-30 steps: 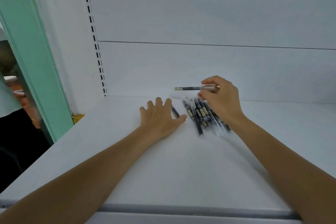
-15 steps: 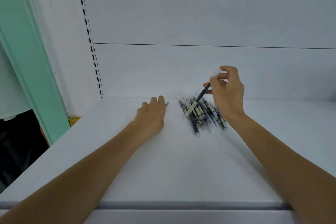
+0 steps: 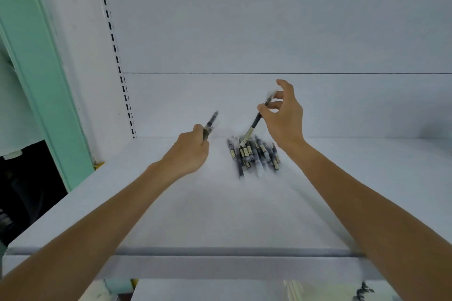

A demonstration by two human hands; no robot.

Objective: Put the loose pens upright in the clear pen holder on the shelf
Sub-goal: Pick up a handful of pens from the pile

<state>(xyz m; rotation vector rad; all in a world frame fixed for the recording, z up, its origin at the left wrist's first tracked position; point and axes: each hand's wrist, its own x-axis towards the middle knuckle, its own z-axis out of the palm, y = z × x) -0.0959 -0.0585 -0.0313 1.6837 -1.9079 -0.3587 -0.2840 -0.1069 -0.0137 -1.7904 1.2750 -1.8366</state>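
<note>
Gathering step, judged: one pen is held in each hand above the shelf (image 3: 220,215), and none has been stood upright yet.

Left hand (image 3: 189,154): fingers (image 3: 198,129) curled round the lower barrel of a first pen (image 3: 210,122). It sticks up and away beyond the knuckles, tilted slightly right. It is blurred, so tip and cap end cannot be told apart.

Right hand (image 3: 286,117): thumb and fingers (image 3: 275,105) pinch the upper part of a second pen (image 3: 255,121), with the index finger raised clear of it. The pen slants down and left from the pinch. Its pale lower end is just above, or perhaps touching, the pile of loose pens (image 3: 254,154); contact cannot be settled.

The pile lies flat on the shelf, directly below the right fingers and to the right of the left fingers, apart from the left hand.

Clear pen holder: nowhere in view.

Progress, judged: early, since nearly all the pens lie in the pile.

Next move calls for finding the holder, probably out of view, and carrying both pens to it. Each barrel then has to be turned vertical over the opening and let go one at a time, so the second does not knock the first.

Risk: the second pen's lower end may drag the pile as it rises.
</note>
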